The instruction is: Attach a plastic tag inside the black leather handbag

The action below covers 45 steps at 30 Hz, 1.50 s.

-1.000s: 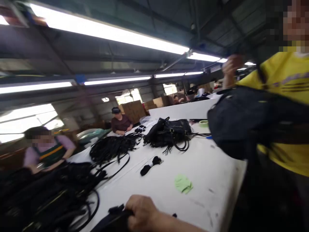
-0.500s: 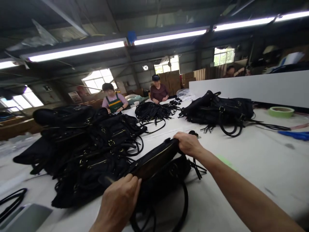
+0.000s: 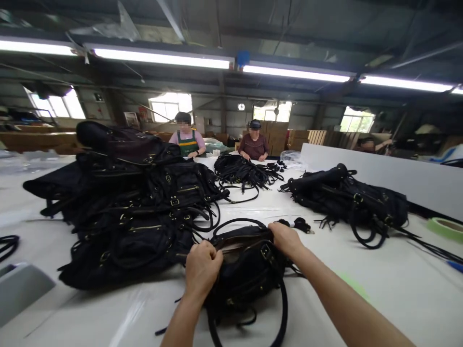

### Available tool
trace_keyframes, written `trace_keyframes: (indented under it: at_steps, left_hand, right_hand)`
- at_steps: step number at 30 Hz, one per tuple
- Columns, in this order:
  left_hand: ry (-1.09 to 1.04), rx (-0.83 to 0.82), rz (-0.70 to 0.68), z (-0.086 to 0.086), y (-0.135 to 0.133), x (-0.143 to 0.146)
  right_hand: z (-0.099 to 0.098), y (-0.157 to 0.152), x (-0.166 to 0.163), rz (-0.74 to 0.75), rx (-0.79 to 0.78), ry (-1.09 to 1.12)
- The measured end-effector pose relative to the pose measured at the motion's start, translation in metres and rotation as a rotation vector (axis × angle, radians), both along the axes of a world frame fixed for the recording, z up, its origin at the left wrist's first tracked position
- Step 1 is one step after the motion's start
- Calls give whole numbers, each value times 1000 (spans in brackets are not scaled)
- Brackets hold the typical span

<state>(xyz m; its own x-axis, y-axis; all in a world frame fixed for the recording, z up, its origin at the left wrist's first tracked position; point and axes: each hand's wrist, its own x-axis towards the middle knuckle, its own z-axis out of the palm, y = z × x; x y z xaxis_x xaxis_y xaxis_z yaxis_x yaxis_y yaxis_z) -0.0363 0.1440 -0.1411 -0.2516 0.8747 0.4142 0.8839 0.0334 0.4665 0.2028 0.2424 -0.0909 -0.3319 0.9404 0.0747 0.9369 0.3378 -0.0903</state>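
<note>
Handbag: black handbag (image 3: 249, 270) is lying on the white table (image 3: 379, 294) right in front of me, its open top edge turned toward the far side, its long axis running left to right between my two hands.
Left hand: my left hand (image 3: 202, 267) is closing around the near left end of the bag's top edge, fingers curled tight on the fabric.
Right hand: my right hand (image 3: 287, 238) is gripping the right end of the same edge, beside a small brass buckle; both hands are sitting equally near, one at each end.
Look of the bag: soft dark fabric, gold-toned hardware, a brownish lining showing at the mouth, one looped handle arching above it and another trailing toward me.
Left of the bag: a pile of black bags (image 3: 133, 202) is sitting just beside it, nearly touching.
Further off: a smaller heap of bags (image 3: 354, 200) is lying to the right, a bundle of straps (image 3: 242, 171) beyond, and two seated people working at the far end.
</note>
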Motion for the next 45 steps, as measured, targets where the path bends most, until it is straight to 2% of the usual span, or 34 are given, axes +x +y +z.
trace_keyframes:
  at_steps: [3,5,7,9,12,17,20,23,26,29,32,35,37,40,42,45]
  left_hand:
    - [-53,53,10,-10,-6,3]
    - [-85,64,-2,-11,-12,3]
    - [-107,60,-29,-10,-16,-1]
    - [-118,50,-69,-7,-19,-6]
    - [-88,-23,-144,6,-24,-13]
    - [205,-298,-140,41,-26,-11]
    - [425,-357,-120,59,-19,-11]
    - [521,-405,-142,70,-13,-18]
    - [506,-477,-187,73,-13,-27]
    - [406,-524,-124,68,-19,-34]
    - [172,-436,-122,62,-26,-41]
    - [-114,-251,-256,61,-23,-44]
    - [-151,-215,-324,59,-14,-39]
    - [-77,-314,-393,52,3,-24]
    - [-55,-408,-403,44,12,-12]
    - [112,-531,-322,31,26,4]
  right_hand:
    - [18,-20,-8,85,158,62]
    - [35,-38,-19,242,231,157]
    - [44,-54,-36,456,217,197]
    - [43,-63,-55,575,144,87]
    - [31,-63,-80,559,94,-96]
    - [19,-58,-112,565,85,-137]
    - [17,-60,-122,588,47,-159]
    - [19,-62,-120,562,4,-166]
    - [23,-67,-111,523,-32,-164]
    - [29,-78,-99,493,-34,-131]
    - [31,-97,-85,492,52,-48]
    - [22,-115,-75,544,134,-12]
    - [8,-122,-74,613,86,-54]
    - [-23,-124,-78,730,-73,-109]
    - [-44,-121,-81,757,-148,-84]
    - [-62,-113,-84,794,-194,6]
